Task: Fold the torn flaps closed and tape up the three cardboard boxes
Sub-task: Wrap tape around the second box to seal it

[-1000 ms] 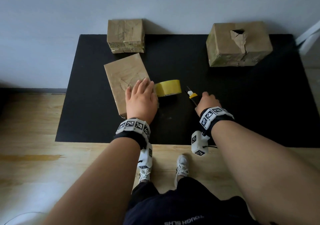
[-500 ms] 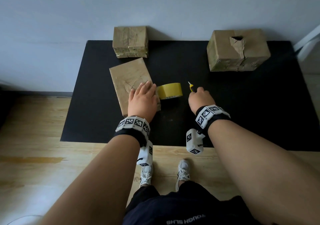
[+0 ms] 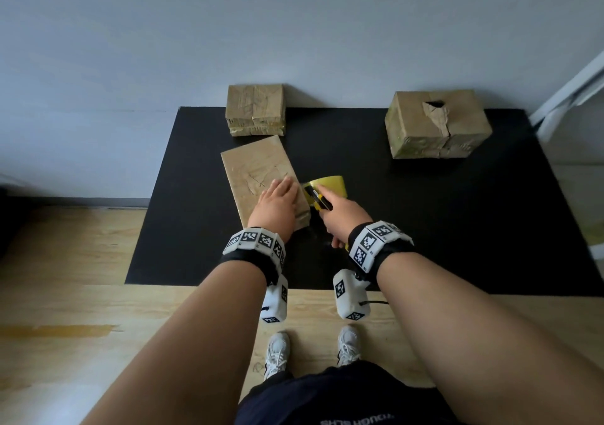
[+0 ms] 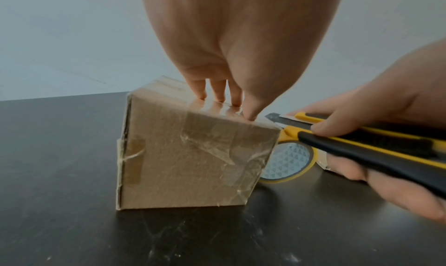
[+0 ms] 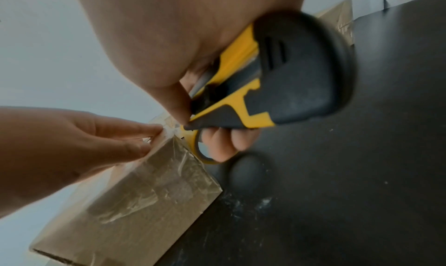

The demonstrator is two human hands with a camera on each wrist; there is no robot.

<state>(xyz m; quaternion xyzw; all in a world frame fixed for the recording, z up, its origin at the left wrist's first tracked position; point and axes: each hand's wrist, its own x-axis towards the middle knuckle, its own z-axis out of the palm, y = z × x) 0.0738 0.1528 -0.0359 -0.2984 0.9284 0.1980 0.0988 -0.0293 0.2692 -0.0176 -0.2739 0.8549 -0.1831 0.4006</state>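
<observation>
A flat cardboard box [image 3: 255, 171] [image 4: 190, 163] [image 5: 144, 203] lies near the front of the black mat [image 3: 425, 222]. My left hand [image 3: 277, 205] [image 4: 224, 96] [image 5: 72, 146] presses its straight fingers on the box's top by the right edge. My right hand [image 3: 343, 218] [image 4: 398, 136] [image 5: 183, 91] grips a yellow and black utility knife [image 3: 318, 199] [image 4: 362, 136] [image 5: 277, 79], blade out, at the box's top right edge. A yellow tape roll [image 3: 328, 185] [image 4: 287, 161] stands just behind the knife. A second taped box [image 3: 255, 109] sits at the back left. A third box [image 3: 436, 124], with a torn hole in its top, sits back right.
The mat lies on a wooden floor [image 3: 65, 294] against a pale wall [image 3: 294, 32]. A white frame leg [image 3: 572, 91] stands at the right edge. My shoes [image 3: 277, 352] are just in front of the mat.
My right hand has carried the knife left from the mat to the box's right edge, in front of the tape roll. My left hand stays on the box.
</observation>
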